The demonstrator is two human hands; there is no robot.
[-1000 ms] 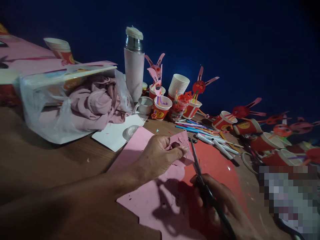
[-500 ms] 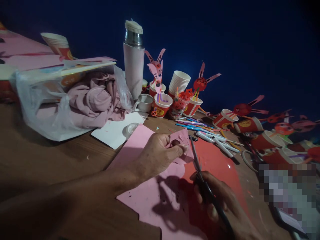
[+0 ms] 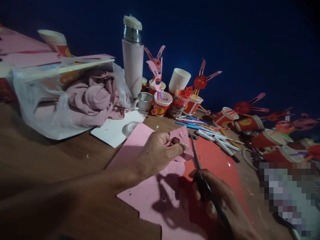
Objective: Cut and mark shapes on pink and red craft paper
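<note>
My left hand (image 3: 156, 153) pinches a small piece of pink paper (image 3: 182, 137) between thumb and fingers, lifted a little off the table. My right hand (image 3: 220, 203) is closed round the black handles of a pair of scissors (image 3: 197, 163). The thin blades point up and away, right beside the pink piece's right edge. Under both hands lie a large pink sheet (image 3: 150, 196) and a red sheet (image 3: 215, 160) on the wooden table (image 3: 50, 160).
Behind stand a white flask (image 3: 132, 58), a stack of white cups (image 3: 178, 80), red paper cups with rabbit cut-outs (image 3: 160, 103), loose markers (image 3: 207, 131), a white sheet (image 3: 112, 130) and a plastic bag with pink cloth (image 3: 75, 96). A blurred patch covers the lower right.
The view has shifted slightly, so things sit a little lower-left. Both hands keep their hold; the scissors stay at the pink piece's edge.
</note>
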